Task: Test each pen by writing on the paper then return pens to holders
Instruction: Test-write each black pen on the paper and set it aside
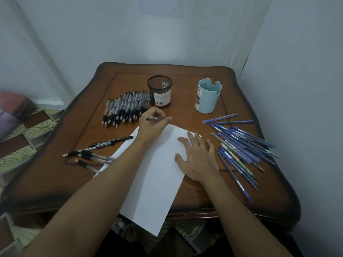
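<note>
- Surface point(78, 182): one dark brown wooden top with a scalloped, rounded rim and a recessed centre panel; its finish is glossy.
- Loose black pens point(92, 154): about five at the near left, lying flat and fanned. They have clear barrels with black rubber grips, and some tips pass under the left edge of the paper.
- Black pen row point(126, 108): one tight group at the far left, laid side by side with tips toward the viewer. The build is the same clear barrel with black grip. They overlap too much for an exact count, but there are more than ten.
- Left hand point(152, 125): fingers curled round one black-capped pen point(152, 119), which is held nearly level. The hand sits at the far end of the paper, just in front of the mesh holder.
- Mesh holder point(160, 91): one black wire-mesh cylinder, upright, with a white and red barcode label. No pens show inside.
- Paper point(156, 182): one plain white sheet, lying diagonally. Its near corner overhangs the front rim, and faint marks show at its far end.
- Right hand point(196, 160): flat, fingers spread and straight, pressing on the right edge of the paper.
- Blue holder point(208, 96): one pale blue, smooth cup with a notched rim, upright.
- Blue pens point(241, 145): one loose, crossed pile at the right of slim blue barrels. There are well over ten, but the exact number is not readable.
</note>
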A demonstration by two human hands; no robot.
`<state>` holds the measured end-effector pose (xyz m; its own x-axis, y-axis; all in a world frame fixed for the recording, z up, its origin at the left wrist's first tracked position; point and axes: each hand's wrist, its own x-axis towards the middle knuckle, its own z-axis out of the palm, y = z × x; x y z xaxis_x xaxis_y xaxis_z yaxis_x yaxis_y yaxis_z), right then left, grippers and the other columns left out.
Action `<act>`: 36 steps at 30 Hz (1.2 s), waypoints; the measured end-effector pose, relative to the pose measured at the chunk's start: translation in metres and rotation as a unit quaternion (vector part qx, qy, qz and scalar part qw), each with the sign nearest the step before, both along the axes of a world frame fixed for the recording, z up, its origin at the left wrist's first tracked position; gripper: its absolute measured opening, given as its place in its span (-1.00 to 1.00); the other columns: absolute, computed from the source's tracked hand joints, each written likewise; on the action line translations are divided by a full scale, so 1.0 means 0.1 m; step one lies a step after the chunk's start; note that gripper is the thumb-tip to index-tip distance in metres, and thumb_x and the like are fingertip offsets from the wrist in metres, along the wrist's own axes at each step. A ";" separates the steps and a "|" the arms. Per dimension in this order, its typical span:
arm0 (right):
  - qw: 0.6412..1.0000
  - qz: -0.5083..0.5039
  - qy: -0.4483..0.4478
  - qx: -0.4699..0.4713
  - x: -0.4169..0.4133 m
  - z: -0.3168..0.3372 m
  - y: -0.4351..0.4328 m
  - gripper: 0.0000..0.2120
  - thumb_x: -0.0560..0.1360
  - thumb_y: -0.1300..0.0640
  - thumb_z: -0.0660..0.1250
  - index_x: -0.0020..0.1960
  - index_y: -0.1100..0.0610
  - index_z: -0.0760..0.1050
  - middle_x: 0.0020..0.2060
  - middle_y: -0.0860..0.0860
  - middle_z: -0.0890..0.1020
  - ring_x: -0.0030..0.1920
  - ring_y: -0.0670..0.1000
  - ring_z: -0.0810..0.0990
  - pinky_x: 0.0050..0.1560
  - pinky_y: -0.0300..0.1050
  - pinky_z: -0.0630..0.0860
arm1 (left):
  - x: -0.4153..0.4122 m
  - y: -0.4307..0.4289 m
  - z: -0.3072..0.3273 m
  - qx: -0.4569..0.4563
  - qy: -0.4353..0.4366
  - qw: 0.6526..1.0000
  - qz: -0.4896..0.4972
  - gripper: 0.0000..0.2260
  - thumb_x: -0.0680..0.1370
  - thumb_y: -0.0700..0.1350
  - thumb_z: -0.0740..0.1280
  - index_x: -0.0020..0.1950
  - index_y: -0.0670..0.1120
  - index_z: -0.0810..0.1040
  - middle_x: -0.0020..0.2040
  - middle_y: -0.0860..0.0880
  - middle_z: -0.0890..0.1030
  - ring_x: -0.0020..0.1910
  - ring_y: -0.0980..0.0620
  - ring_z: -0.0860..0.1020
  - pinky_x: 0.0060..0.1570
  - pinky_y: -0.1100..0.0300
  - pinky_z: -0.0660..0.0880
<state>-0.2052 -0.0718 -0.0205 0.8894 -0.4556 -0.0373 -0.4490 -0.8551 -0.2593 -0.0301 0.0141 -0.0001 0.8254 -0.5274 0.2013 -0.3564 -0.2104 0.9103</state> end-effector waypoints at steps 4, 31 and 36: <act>1.000 0.002 -0.006 0.008 -0.01 0.01 0.00 -0.34 0.49 -0.31 -0.08 0.56 -0.18 0.09 0.62 -0.05 0.02 0.61 0.02 -0.09 0.53 0.22 -0.17 | -0.01 -0.13 0.00 -0.024 0.044 0.999 -0.017 -0.94 0.59 -0.23 0.33 0.05 -0.18 0.56 -0.22 -0.06 0.66 -0.30 0.07 0.62 -0.18 0.16 0.61; 1.000 -0.001 -0.009 0.006 0.00 -0.01 0.00 -0.33 0.47 -0.32 -0.07 0.56 -0.17 0.11 0.62 -0.04 0.02 0.61 0.04 -0.07 0.53 0.23 -0.15 | -0.03 -0.14 -0.08 0.045 -0.024 0.998 0.030 -0.69 0.37 -0.46 0.17 -0.41 -0.10 0.20 -0.48 0.02 0.19 -0.42 0.08 0.21 -0.37 0.21 0.17; 1.000 -0.001 -0.012 0.000 0.00 -0.02 0.00 -0.34 0.49 -0.32 -0.05 0.56 -0.17 0.12 0.62 -0.04 0.03 0.61 0.05 -0.06 0.53 0.24 -0.14 | -0.03 -0.15 -0.09 0.040 -0.030 0.998 0.029 -0.67 0.37 -0.46 0.19 -0.42 -0.09 0.19 -0.51 0.09 0.20 -0.42 0.08 0.22 -0.36 0.19 0.17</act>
<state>-0.2049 -0.0722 -0.0230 0.8891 -0.4574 -0.0154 -0.4441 -0.8540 -0.2709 -0.0327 -0.0004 -0.0091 0.8425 -0.4958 0.2104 -0.3948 -0.3026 0.8675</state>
